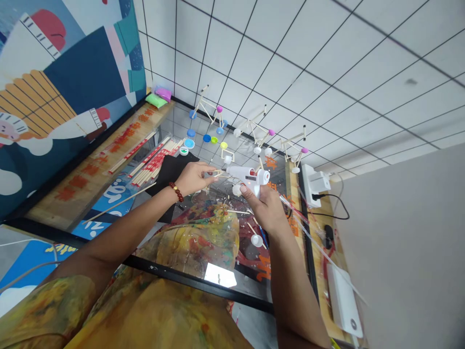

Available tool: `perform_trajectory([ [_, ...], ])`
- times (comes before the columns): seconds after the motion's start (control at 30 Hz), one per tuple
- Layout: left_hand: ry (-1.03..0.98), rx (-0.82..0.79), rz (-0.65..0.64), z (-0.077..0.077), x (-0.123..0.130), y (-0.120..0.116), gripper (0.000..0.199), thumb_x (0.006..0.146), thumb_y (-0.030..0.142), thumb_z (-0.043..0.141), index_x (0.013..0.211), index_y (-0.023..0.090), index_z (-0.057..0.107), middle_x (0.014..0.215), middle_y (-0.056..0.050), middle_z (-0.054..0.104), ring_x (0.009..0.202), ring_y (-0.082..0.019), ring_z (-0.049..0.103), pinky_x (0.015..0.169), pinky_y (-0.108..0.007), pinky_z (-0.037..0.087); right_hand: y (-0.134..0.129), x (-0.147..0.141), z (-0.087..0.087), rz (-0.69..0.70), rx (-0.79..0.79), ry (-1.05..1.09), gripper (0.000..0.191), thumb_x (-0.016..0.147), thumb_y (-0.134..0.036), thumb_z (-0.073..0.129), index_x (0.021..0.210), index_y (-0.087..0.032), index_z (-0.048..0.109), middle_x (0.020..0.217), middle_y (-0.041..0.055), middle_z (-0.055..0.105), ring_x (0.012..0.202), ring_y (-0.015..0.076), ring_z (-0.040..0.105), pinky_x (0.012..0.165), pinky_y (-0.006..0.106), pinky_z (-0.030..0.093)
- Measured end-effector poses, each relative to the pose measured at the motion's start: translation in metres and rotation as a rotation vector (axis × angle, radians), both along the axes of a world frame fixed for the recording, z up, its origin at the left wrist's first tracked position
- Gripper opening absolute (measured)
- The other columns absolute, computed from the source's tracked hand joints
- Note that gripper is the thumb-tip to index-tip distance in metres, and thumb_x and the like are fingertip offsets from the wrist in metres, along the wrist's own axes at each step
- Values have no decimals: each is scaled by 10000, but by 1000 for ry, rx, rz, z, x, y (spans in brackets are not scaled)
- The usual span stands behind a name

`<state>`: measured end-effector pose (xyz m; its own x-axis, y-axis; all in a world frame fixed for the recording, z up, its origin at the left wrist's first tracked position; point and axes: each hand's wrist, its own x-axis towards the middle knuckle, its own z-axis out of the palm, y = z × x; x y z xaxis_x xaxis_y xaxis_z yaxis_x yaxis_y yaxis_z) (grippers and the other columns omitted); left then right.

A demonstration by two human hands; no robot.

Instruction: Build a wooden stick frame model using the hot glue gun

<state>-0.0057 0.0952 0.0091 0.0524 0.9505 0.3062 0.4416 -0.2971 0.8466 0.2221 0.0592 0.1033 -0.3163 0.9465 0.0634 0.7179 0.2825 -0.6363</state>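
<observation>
1. White grid-lined tiles (290, 63) slope across the upper right, above a black-framed glass table (196, 277).
2. Right hand (263, 208) closes around a white plastic glue gun (245, 175) at centre.
3. Left hand (196, 178) pinches a thin wooden stick (217, 172) beside the nozzle.

White tiles (290, 63) with black grout lines beyond a black-framed glass tabletop (196, 278), a wooden ledge (87, 179) with red lettering along its left side, a colourful cartoon mural (69, 82) further left, a white power socket (314, 184) with a black cable on a wooden strip (323, 257) to the right, and a plain grey wall (399, 242) at the far right.
</observation>
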Motion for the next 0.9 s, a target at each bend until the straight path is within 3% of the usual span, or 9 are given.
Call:
perform_trajectory([
  [0.43,20,-4,2,2,0,-1,265,755,319,767,984,196,823,841,-18,757,536,-81,465,536,-229,394,-1,1,1,-15,9,-6,490,919,-626,478,833,-183,670,785,78,717,745,257,645,699,343,475],
  [0.67,-43,-59,48,-2,2,0,454,715,312,781,1141,155,772,640,20,666,549,-104,490,585,-246,432,-1,1,1,-27,10,-13,489,915,-630,479,809,-187,655,777,76,708,729,253,638,684,341,471],
  [0.77,-24,-54,54,-2,2,-1,310,715,320,777,983,163,797,498,59,530,491,-93,420,535,-237,378,-1,-1,2,-9,15,9,464,919,-612,488,859,-192,673,805,74,724,789,271,658,724,352,487],
  [0.9,-13,-46,46,1,2,-2,201,718,332,773,843,175,775,455,83,411,464,-78,338,497,-229,304,0,-2,2,7,13,33,434,924,-590,501,893,-199,687,810,73,736,852,286,672,762,362,496],
])
